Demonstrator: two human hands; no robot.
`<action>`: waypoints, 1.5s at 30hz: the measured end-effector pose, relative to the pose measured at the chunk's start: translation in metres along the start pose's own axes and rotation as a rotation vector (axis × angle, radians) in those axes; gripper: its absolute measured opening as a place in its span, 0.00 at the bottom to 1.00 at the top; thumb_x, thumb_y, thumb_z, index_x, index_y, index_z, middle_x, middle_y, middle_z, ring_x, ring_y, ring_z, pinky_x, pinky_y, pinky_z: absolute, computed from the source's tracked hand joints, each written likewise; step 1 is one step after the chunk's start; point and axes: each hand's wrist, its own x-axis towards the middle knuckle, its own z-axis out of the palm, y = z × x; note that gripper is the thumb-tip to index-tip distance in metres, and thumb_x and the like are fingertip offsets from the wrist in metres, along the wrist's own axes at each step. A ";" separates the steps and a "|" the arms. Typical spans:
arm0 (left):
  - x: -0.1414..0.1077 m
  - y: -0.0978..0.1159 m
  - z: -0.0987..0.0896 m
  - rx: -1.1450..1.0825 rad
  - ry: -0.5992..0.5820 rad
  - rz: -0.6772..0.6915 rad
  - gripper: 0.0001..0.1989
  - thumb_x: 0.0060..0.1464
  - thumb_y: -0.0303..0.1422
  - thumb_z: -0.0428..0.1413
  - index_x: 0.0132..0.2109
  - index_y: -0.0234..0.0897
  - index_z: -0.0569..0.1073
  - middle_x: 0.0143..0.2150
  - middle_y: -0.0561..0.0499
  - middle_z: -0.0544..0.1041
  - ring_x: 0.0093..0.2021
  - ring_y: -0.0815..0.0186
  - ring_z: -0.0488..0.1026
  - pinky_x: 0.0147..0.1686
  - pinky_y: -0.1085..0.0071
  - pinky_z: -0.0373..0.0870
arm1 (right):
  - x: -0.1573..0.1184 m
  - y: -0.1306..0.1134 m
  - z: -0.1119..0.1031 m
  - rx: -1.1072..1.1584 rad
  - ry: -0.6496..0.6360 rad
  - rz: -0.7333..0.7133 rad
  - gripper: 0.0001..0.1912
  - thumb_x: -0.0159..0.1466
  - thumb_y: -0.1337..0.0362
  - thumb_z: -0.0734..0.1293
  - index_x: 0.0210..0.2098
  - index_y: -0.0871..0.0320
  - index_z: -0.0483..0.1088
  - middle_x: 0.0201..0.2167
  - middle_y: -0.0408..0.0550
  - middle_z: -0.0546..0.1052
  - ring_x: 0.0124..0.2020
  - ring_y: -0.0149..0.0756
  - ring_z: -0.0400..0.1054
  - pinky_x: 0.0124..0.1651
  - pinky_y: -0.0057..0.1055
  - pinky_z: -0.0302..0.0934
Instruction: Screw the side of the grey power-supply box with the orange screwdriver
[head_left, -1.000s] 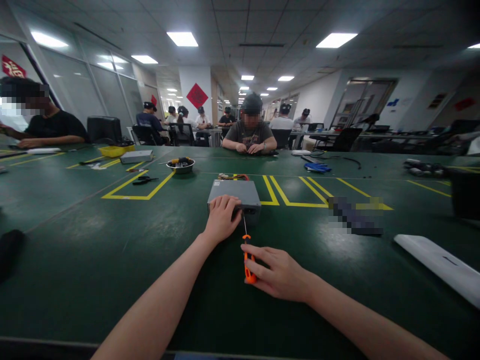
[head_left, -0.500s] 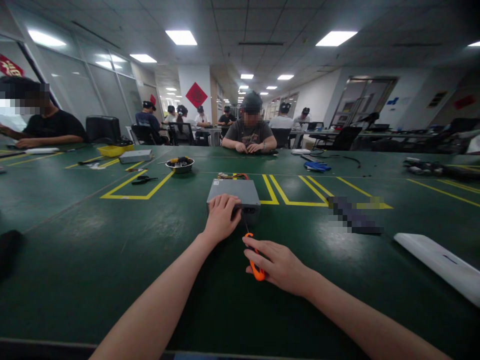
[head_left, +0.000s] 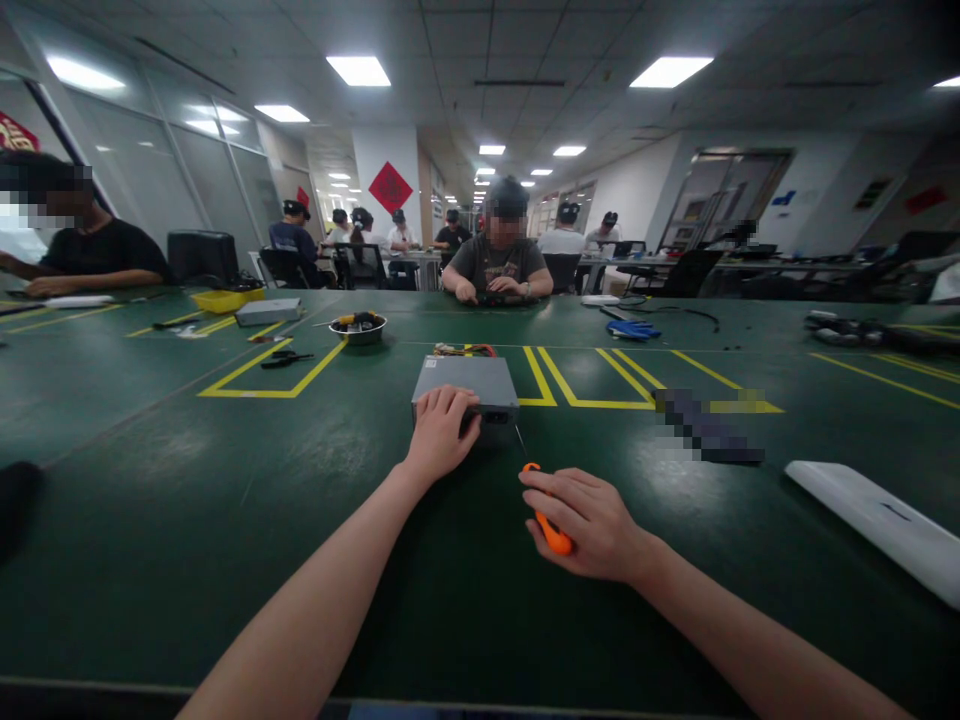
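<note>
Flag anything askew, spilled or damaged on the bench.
Nothing looks spilled or damaged. The grey metal box sits flat under the left hand; the right hand holds the orange screwdriver at a slant. Mildly untidy: a yellow-handled tool juts over the metal bowl's rim.

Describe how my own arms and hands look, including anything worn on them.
Your left hand and right hand are ungloved, with slender fingers. Both forearms are bare, with no sleeve, watch or bracelet in sight.
</note>
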 end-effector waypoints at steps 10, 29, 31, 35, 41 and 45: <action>0.000 0.000 -0.002 -0.005 -0.010 0.004 0.09 0.54 0.32 0.51 0.44 0.41 0.66 0.46 0.49 0.70 0.48 0.60 0.64 0.49 0.61 0.57 | -0.002 0.001 0.003 -0.005 -0.040 0.010 0.10 0.60 0.67 0.62 0.41 0.62 0.65 0.42 0.56 0.74 0.35 0.35 0.71 0.37 0.33 0.67; 0.000 0.000 -0.002 0.000 -0.011 0.027 0.09 0.54 0.32 0.51 0.44 0.40 0.66 0.46 0.49 0.70 0.48 0.60 0.64 0.48 0.61 0.57 | 0.004 -0.004 -0.001 0.096 -0.126 0.047 0.22 0.63 0.52 0.57 0.48 0.64 0.61 0.46 0.63 0.71 0.43 0.43 0.70 0.41 0.36 0.66; 0.001 -0.001 -0.002 0.002 -0.010 0.029 0.09 0.54 0.32 0.51 0.44 0.40 0.66 0.46 0.49 0.70 0.48 0.60 0.64 0.48 0.61 0.57 | 0.003 -0.003 0.000 0.129 -0.098 0.077 0.22 0.62 0.53 0.59 0.47 0.64 0.60 0.44 0.62 0.71 0.44 0.42 0.69 0.41 0.36 0.66; 0.001 -0.002 -0.001 -0.003 -0.007 0.028 0.10 0.54 0.31 0.51 0.44 0.40 0.66 0.46 0.49 0.70 0.48 0.60 0.64 0.48 0.61 0.57 | -0.002 -0.003 0.002 0.182 -0.088 0.145 0.21 0.60 0.54 0.61 0.46 0.62 0.58 0.45 0.61 0.70 0.45 0.43 0.69 0.41 0.36 0.66; 0.000 -0.001 -0.001 -0.013 0.004 0.022 0.09 0.54 0.31 0.51 0.44 0.41 0.66 0.48 0.49 0.71 0.49 0.60 0.65 0.49 0.61 0.57 | 0.002 -0.008 -0.003 0.112 -0.212 0.038 0.16 0.62 0.57 0.61 0.47 0.58 0.62 0.47 0.60 0.68 0.42 0.40 0.69 0.39 0.35 0.65; 0.000 0.000 -0.002 -0.018 0.006 0.026 0.09 0.54 0.31 0.51 0.44 0.41 0.66 0.51 0.49 0.70 0.52 0.61 0.64 0.51 0.60 0.55 | 0.003 -0.008 -0.002 0.117 -0.148 0.004 0.15 0.63 0.57 0.62 0.45 0.61 0.62 0.43 0.57 0.71 0.37 0.36 0.69 0.37 0.32 0.65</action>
